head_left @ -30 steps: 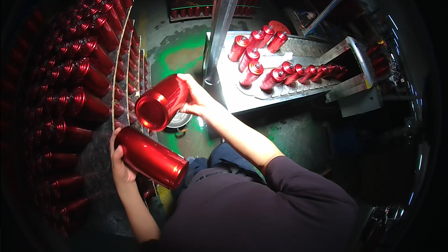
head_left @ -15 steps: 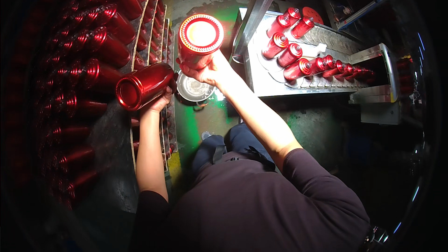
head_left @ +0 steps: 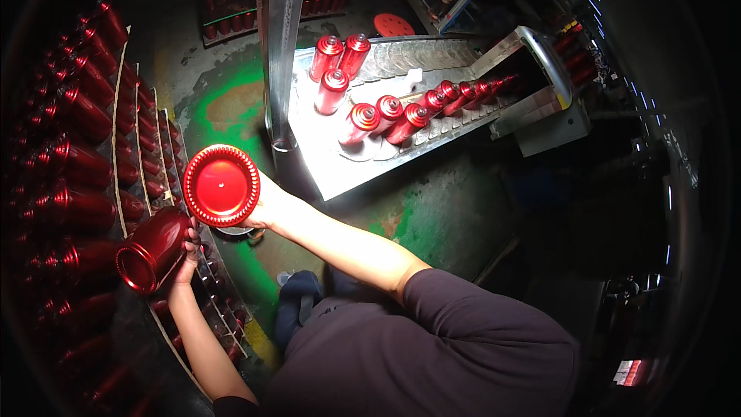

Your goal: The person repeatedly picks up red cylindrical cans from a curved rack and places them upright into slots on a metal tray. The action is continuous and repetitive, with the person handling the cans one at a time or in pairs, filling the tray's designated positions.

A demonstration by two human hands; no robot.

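A glossy red metallic bottle point(head_left: 157, 247) lies tilted in my left hand point(head_left: 185, 256), its round base toward me and my fingers wrapped along its side. Just above and to the right, my right hand point(head_left: 261, 212) grips a second red bottle point(head_left: 222, 187), partly hidden behind it. That bottle's ridged base faces up at me, so its body is mostly out of sight. Both bottles are close together, in front of stacked rows of similar red bottles point(head_left: 81, 154) on the left.
To the right stands a metal table point(head_left: 340, 177) bearing several upright red bottles point(head_left: 332, 91) and a line of them running into a machine opening point(head_left: 532, 69). A metal post point(head_left: 284, 46) rises at its near-left corner. More bottles point(head_left: 231, 0) stand at the back, near a red round stool point(head_left: 394, 25).
The view has turned, shifting the table leftward in the picture. Both held bottles now sit lower and farther left, and the right one has come down beside the rack of bottles.
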